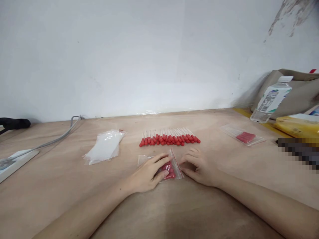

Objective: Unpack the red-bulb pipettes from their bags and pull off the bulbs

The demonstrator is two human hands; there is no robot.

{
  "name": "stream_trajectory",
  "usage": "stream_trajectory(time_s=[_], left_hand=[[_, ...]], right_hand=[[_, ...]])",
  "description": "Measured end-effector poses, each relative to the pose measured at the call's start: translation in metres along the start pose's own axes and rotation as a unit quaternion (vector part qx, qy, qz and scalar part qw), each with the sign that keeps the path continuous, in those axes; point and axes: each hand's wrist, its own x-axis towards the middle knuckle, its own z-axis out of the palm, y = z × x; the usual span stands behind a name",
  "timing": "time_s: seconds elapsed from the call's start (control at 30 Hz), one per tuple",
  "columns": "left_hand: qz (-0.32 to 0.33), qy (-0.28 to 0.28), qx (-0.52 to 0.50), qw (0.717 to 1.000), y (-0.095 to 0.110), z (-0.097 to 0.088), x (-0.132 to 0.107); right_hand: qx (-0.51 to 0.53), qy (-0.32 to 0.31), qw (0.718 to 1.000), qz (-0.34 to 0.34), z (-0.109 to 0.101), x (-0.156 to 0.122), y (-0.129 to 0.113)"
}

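In front of me a small clear zip-lock bag (177, 168) lies flat on the wooden table, with red pieces (169, 170) inside it. My left hand (152, 171) rests over the bag, its fingers and thumb closed around the filled part. Just right of the bag's zip edge is my right hand (198, 167), fingers curved and apart with nothing seen between them. The thumb is close to the bag's corner; whether it touches I cannot tell. Beyond both hands lies a row of white sticks with red tips (169, 138).
Left of the row is a stack of clear empty bags (106, 146). Another bag with red pieces (245, 136) lies on the right. A water bottle (271, 99), a beige bag (296, 89) and a yellow package (299, 126) stand far right. A grey cable (59, 137) runs to a white power strip (17, 162).
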Motion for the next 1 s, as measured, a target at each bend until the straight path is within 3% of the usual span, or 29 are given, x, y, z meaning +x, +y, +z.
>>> stream_trajectory(time_s=[0.2,0.3,0.67,1.0], left_hand=[[0.024,0.066,0.024,0.997,0.006,0.001,0.017],[0.051,0.069,0.04,0.996,0.004,0.005,0.025],[0.074,0.12,0.005,0.99,-0.003,0.017,0.027],[0.07,0.137,-0.006,0.988,-0.002,0.018,0.025]], right_hand=[[-0.049,0.026,0.995,-0.08,0.007,0.003,0.002],[-0.057,0.062,0.991,-0.1,0.009,0.005,0.004],[-0.073,0.101,0.983,-0.133,0.013,0.006,0.005],[-0.077,0.094,0.984,-0.126,0.014,0.006,0.007]])
